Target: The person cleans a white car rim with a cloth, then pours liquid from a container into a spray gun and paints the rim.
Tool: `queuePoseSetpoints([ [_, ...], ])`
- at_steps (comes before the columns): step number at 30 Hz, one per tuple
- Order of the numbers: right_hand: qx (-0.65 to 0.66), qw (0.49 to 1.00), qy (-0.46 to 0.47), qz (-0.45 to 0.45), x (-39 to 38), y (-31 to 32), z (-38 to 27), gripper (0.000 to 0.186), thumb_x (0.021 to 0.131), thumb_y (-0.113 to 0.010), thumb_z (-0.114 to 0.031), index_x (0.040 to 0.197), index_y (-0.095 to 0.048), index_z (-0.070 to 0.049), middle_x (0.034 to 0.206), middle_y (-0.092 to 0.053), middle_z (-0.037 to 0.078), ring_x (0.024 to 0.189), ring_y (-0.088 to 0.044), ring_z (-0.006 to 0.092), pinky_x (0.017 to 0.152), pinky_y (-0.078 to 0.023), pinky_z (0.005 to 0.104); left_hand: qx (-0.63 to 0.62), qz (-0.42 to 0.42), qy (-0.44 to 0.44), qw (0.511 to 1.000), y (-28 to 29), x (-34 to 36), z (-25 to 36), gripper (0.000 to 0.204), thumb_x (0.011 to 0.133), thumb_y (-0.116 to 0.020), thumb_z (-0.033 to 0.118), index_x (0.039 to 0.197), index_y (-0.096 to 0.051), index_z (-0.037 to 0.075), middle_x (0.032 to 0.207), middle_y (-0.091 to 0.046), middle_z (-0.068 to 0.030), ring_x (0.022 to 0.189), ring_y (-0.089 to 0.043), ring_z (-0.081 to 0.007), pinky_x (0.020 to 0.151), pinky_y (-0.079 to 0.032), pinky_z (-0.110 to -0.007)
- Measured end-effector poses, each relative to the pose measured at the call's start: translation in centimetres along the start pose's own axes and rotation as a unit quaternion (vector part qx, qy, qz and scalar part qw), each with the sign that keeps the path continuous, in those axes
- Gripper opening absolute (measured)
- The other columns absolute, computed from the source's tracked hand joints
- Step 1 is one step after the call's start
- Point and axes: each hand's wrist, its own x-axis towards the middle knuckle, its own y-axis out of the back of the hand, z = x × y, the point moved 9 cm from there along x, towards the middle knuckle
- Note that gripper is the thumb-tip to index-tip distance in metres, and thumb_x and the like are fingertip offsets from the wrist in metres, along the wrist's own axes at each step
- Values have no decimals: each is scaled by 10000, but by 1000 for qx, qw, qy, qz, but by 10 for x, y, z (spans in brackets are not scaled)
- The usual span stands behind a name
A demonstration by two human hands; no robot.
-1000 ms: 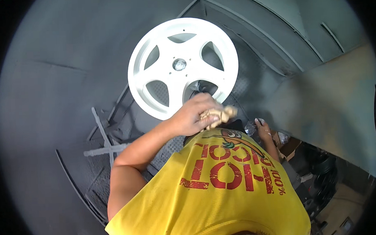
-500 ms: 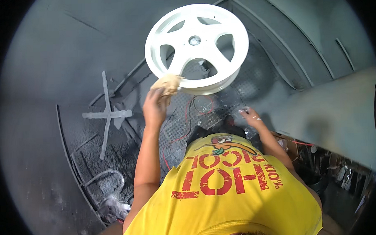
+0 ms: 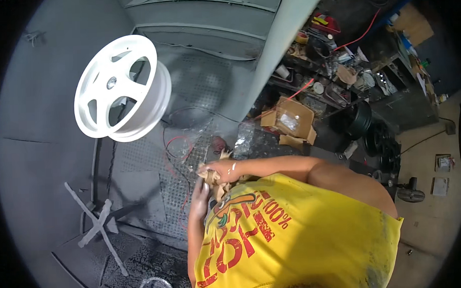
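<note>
In front of my waist, my right hand (image 3: 225, 170) is closed on a crumpled tan cloth (image 3: 211, 177); it could be soft paper. My left hand (image 3: 198, 200) meets it from below, its fingers against the same bundle and partly hidden by it. White smears mark my fingers and right wrist. To the upper left, apart from both hands, a white five-spoke car wheel rim (image 3: 103, 110) stands raised above the floor, its face tilted to the left. Whatever bears the rim is mostly hidden behind it.
A grey cross-shaped stand (image 3: 98, 226) is at the lower left. A red hose (image 3: 182, 140) loops over the perforated floor. Beyond the grey booth wall's edge (image 3: 277, 35) are an open cardboard box (image 3: 290, 119), dark wheels (image 3: 377, 139) and a cluttered workbench (image 3: 340, 79).
My view has swung right, bringing the workbench in. My left hand has left the rim's edge with the cloth and come back to my waist, where my right hand now grips it too.
</note>
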Motion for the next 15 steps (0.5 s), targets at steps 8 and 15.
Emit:
queuePoseSetpoints([
  [8,191,886,-259,334,-199,37,195,363,761,-748,-144,1095,-669,-25,977,-710,83,868,-672,189,781,-540,345,228,-17,-124,966,-20,-71,-139,373,964,-654,166,1292,-573,10,1133,-663,-96,991,-617,-166,888,-496,-310],
  [15,-153,791,-344,483,-328,306,222,952,681,-846,-463,1374,-443,51,1229,-642,224,1118,-633,335,952,-505,394,74,149,-37,985,-50,-71,-176,359,964,-657,179,1266,-584,0,1080,-681,-99,975,-628,-166,871,-503,-308],
])
